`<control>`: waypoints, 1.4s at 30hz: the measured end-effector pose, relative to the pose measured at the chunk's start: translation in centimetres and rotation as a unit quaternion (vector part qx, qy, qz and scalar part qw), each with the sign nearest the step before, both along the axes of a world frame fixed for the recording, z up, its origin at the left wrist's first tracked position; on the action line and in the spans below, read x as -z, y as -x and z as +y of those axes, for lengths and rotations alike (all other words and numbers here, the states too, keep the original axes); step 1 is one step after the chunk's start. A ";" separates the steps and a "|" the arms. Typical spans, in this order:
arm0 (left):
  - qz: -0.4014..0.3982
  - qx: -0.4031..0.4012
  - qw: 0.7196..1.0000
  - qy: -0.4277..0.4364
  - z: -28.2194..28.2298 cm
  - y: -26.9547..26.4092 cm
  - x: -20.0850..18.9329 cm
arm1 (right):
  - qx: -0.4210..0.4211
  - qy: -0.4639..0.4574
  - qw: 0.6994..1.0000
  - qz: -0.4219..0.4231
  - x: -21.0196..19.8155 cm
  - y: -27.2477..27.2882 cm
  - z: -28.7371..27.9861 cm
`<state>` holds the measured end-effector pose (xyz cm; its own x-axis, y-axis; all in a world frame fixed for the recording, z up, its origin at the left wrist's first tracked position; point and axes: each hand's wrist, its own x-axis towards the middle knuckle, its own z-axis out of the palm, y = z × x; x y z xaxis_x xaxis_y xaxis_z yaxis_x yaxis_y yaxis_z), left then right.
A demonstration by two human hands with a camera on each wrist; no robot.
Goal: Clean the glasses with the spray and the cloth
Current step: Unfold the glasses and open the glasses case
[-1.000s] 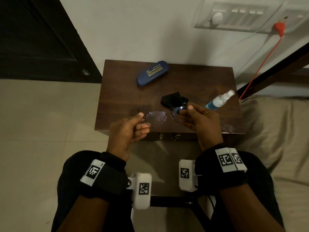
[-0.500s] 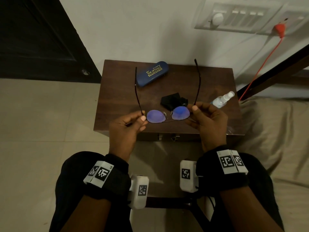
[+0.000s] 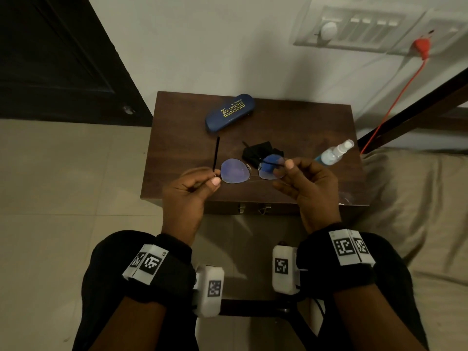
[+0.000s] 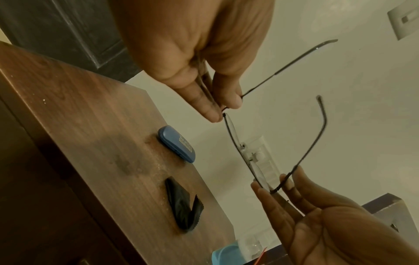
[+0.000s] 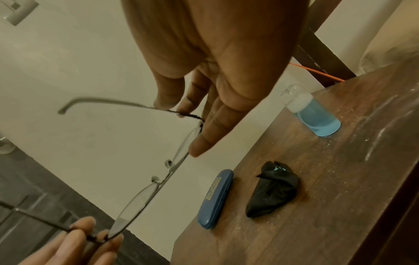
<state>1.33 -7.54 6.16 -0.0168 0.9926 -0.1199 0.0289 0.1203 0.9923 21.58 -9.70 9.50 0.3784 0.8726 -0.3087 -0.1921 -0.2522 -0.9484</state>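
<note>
I hold thin-rimmed glasses (image 3: 234,171) in the air over the front of the wooden table (image 3: 304,127). My left hand (image 3: 214,179) pinches the left hinge, and my right hand (image 3: 285,167) pinches the right hinge. The left arm of the glasses points away from me; the right arm angles inward across its lens. The wrist views show the glasses (image 4: 254,157) (image 5: 140,199) edge-on between both hands. A crumpled black cloth (image 3: 255,152) lies on the table just behind the lenses. The spray bottle (image 3: 331,154) with blue liquid lies on its side to the right.
A blue glasses case (image 3: 229,111) lies at the back of the table near the wall. A bed (image 3: 417,198) adjoins the table on the right, and an orange cable (image 3: 395,102) hangs from the wall socket. Tiled floor is on the left.
The glasses' arms were swung out, pointing far towards the wall half a second ago. Now the frame is tipped and the right arm has swung inward. Both hands keep their pinch.
</note>
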 end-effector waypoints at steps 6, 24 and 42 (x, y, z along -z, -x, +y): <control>-0.041 0.025 0.999 0.010 -0.1 -0.1 0.1 | -0.006 -0.005 0.999 -0.035 0.1 0.7 0.0; 0.005 0.025 0.999 0.039 -0.1 -0.3 -0.1 | -0.019 -0.010 0.999 -0.029 0.3 1.3 0.1; 0.022 -0.138 0.979 0.151 2.0 1.7 1.8 | -0.164 0.032 0.981 -0.099 2.9 2.4 1.7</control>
<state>-0.35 -5.53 4.39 -0.2912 0.8685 -0.4011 -0.0051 0.4179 0.9085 19.17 -8.04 6.57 0.1386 0.9388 -0.3155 0.0949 -0.3297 -0.9393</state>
